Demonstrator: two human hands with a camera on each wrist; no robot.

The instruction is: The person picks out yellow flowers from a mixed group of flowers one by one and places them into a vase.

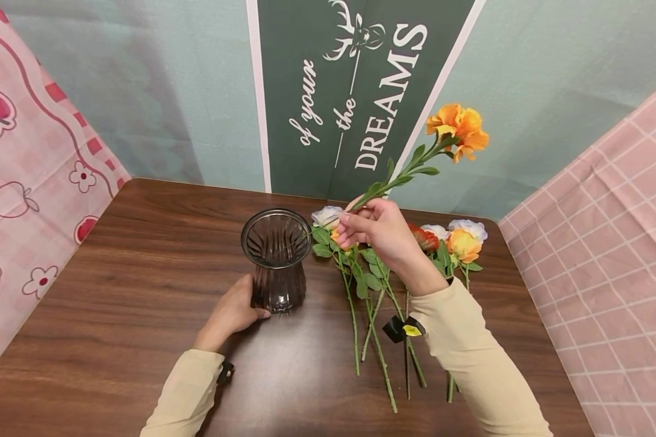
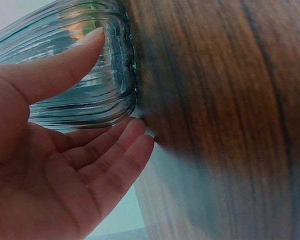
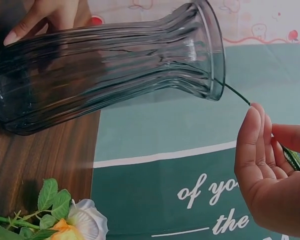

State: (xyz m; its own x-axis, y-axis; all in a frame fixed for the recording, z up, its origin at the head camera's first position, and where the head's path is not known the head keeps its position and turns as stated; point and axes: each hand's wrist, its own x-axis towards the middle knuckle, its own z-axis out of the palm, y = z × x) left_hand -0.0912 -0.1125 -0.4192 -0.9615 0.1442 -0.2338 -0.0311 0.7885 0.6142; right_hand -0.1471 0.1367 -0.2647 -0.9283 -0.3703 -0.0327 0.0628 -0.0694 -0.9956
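A ribbed, smoky glass vase [image 1: 280,285] with a flared rim stands upright on the table. My left hand [image 1: 234,312] holds it low on its left side; the left wrist view shows the thumb across the ribbed glass [image 2: 65,47] and the fingers along the other side. Above and right of the rim, my right hand [image 1: 382,233] pinches the stem of an orange artificial flower [image 1: 459,130]. The bloom points up and to the right. In the right wrist view, the thin lower stem [image 3: 236,92] slants into the mouth of the vase [image 3: 216,55].
Several artificial flowers lie right of the vase, including a white bloom [image 1: 327,216], a yellow-orange rose [image 1: 463,244] and a red bloom [image 1: 425,237]. Their green stems [image 1: 379,358] point toward the front. A dark green banner [image 1: 361,91] hangs behind the wooden table [image 1: 142,291].
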